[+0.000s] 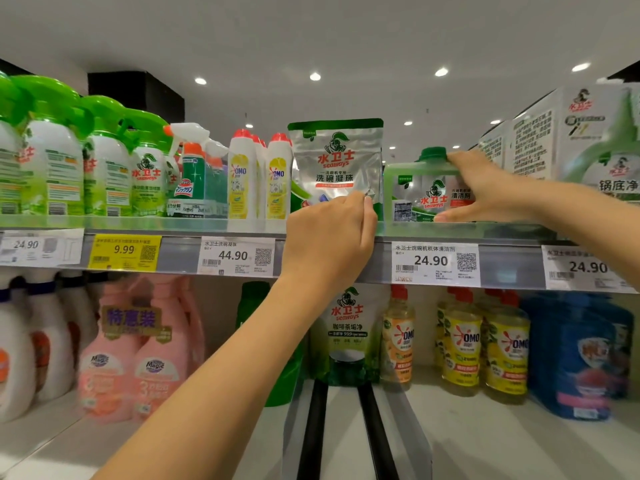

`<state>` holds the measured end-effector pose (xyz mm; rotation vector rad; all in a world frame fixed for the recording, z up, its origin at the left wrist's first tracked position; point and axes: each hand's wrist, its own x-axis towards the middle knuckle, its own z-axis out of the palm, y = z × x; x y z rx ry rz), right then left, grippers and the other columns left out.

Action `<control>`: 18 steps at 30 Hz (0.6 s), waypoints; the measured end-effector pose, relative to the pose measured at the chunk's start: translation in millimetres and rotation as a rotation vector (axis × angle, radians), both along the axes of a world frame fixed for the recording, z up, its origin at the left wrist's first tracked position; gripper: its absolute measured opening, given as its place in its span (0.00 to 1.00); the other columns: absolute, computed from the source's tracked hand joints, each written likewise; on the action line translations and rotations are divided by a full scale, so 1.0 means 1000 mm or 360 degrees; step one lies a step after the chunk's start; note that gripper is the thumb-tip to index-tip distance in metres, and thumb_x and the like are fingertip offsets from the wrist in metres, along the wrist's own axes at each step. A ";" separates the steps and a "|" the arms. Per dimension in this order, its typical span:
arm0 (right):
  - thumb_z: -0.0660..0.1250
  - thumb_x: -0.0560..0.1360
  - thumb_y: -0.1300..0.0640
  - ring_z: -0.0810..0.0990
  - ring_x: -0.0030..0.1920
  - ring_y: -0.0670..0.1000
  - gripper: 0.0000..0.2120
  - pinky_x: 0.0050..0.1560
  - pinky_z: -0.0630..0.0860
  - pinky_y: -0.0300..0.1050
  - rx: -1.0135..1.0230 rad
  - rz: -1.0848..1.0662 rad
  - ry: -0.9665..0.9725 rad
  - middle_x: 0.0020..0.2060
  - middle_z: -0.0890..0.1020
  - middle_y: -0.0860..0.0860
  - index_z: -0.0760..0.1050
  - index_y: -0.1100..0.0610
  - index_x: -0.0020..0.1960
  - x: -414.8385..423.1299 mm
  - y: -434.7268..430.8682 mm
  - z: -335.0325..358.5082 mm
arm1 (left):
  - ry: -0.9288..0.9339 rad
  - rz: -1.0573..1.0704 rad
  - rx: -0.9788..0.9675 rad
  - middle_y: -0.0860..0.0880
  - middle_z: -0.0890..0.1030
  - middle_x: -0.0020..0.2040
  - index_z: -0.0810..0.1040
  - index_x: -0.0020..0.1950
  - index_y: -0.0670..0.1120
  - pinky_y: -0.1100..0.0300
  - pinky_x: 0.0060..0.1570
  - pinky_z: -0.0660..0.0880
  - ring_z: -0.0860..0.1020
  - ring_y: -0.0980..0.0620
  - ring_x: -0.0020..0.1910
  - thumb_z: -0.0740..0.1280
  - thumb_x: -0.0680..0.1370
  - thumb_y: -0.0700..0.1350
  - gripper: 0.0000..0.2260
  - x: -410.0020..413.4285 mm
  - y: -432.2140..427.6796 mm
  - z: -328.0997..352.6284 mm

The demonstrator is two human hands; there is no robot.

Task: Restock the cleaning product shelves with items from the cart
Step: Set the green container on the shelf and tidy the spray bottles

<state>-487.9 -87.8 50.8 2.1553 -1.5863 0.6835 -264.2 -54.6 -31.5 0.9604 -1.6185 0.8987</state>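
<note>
A silver and green Seaways pouch (335, 157) stands upright on the top shelf (180, 225). My left hand (329, 233) pinches its lower front, fingers closed on the pouch at the shelf's edge. To its right a squat green Seaways bottle (420, 192) with a dark green cap sits on the same shelf. My right hand (485, 185) wraps around the bottle's right side, fingers over its top and thumb along its base. The cart is out of view.
Green spray bottles (104, 168) and white OMO bottles (277, 178) fill the top shelf's left. Seaways boxes (568, 136) stand at the right. Price tags (434, 263) line the rail. The lower shelf holds pink bottles (138, 355), yellow OMO bottles (485, 344) and blue packs (578, 355).
</note>
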 end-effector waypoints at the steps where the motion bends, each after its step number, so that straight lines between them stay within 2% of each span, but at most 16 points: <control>1: 0.75 0.69 0.48 0.64 0.69 0.57 0.46 0.71 0.63 0.56 0.0006 0.0009 0.0000 0.71 0.62 0.58 0.52 0.57 0.77 0.000 -0.002 0.000 | -0.0001 -0.0005 -0.0006 0.54 0.64 0.28 0.64 0.36 0.48 0.62 0.26 0.51 0.65 0.51 0.25 0.52 0.81 0.48 0.14 0.000 0.000 0.000; 7: 0.74 0.70 0.48 0.63 0.70 0.57 0.46 0.72 0.62 0.56 0.0003 0.0027 -0.0006 0.71 0.61 0.57 0.50 0.57 0.77 -0.003 -0.005 -0.002 | -0.0002 0.0011 0.0000 0.55 0.62 0.27 0.64 0.36 0.48 0.62 0.26 0.51 0.64 0.52 0.24 0.52 0.81 0.48 0.14 0.000 0.000 0.000; 12: 0.75 0.68 0.45 0.63 0.69 0.59 0.47 0.71 0.62 0.59 0.0024 -0.0049 0.0032 0.70 0.62 0.57 0.51 0.57 0.76 -0.002 -0.008 0.001 | 0.0004 0.0006 -0.0016 0.54 0.65 0.28 0.64 0.36 0.47 0.63 0.26 0.51 0.65 0.51 0.24 0.53 0.81 0.47 0.14 0.000 -0.001 0.001; 18: 0.74 0.70 0.46 0.62 0.70 0.59 0.47 0.71 0.62 0.57 0.0054 -0.0086 0.0010 0.71 0.61 0.58 0.50 0.58 0.76 -0.001 -0.007 0.002 | 0.0001 -0.0004 -0.0002 0.53 0.66 0.28 0.65 0.36 0.47 0.62 0.26 0.51 0.65 0.52 0.25 0.52 0.81 0.48 0.14 0.000 -0.001 0.001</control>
